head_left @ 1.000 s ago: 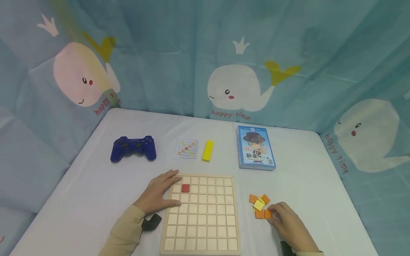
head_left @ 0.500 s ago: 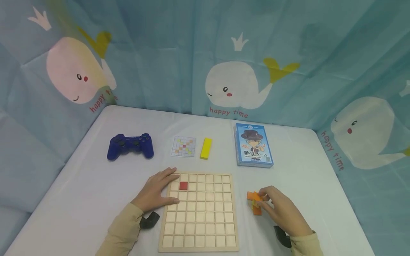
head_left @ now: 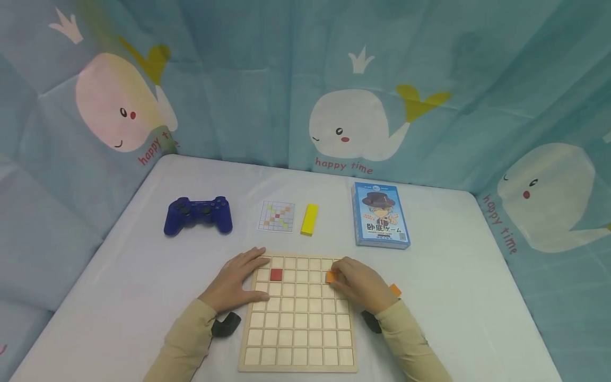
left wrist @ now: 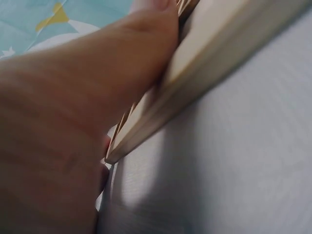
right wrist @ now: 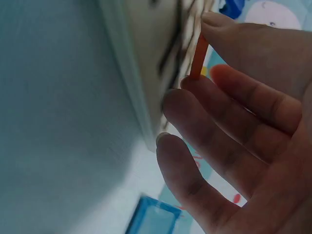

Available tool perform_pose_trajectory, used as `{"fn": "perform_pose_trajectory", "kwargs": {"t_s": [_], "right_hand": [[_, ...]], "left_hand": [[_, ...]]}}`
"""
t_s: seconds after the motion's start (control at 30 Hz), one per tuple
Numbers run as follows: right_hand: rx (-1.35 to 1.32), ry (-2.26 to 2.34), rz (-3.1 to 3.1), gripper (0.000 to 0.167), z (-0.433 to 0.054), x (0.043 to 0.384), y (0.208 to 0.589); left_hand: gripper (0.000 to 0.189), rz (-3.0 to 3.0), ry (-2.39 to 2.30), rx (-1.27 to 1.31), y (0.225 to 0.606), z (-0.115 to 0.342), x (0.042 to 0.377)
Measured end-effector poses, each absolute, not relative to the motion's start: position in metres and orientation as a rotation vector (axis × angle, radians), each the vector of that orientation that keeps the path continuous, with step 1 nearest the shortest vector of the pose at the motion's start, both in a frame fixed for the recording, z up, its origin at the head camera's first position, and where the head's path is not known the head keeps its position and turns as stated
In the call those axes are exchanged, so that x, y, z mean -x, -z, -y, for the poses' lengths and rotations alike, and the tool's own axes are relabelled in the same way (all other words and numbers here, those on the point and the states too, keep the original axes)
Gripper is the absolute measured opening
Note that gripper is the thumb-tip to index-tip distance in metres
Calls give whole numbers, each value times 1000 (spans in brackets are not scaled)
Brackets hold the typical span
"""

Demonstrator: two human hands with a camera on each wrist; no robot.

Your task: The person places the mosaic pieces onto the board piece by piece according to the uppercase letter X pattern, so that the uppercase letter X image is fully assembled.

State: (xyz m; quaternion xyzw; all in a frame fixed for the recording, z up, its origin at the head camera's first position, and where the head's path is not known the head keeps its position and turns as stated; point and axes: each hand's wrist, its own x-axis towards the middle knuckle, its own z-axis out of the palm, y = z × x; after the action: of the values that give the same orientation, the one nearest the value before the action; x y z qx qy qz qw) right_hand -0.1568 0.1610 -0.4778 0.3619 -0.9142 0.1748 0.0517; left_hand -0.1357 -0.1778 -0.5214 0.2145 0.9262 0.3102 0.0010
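Observation:
A wooden grid board (head_left: 293, 321) lies on the table, a red square tile (head_left: 276, 275) in one of its upper-left cells. My left hand (head_left: 233, 284) rests on the board's left edge with thumb and fingers spread; its thumb side lies over the rim (left wrist: 190, 63) in the left wrist view. Over the upper-right cells, my right hand (head_left: 363, 284) pinches an orange square tile (head_left: 330, 277). The right wrist view shows this orange tile (right wrist: 199, 58) edge-on between thumb and fingertip. Another orange tile (head_left: 394, 290) peeks out beyond the right wrist, which hides the rest of the pile.
Behind the board lie a blue game controller (head_left: 198, 215), a small printed grid card (head_left: 277, 216), a yellow block (head_left: 310, 219) and a blue game box (head_left: 381, 215). A whale-print curtain (head_left: 267, 106) hangs around the white table (head_left: 458, 254).
My right hand has picked an orange tile from the pile and carried it left over the board's upper-right cells. My left hand has stayed on the board's left edge.

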Motion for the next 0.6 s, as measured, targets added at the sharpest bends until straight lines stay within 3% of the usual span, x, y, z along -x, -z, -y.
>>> {"fn": "perform_pose_trajectory", "kwargs": {"t_s": [0.6], "right_hand": [[-1118, -570, 2817, 22, -153, 162, 481]], "left_hand": [[98, -3081, -781, -667, 525, 181, 136]]}}
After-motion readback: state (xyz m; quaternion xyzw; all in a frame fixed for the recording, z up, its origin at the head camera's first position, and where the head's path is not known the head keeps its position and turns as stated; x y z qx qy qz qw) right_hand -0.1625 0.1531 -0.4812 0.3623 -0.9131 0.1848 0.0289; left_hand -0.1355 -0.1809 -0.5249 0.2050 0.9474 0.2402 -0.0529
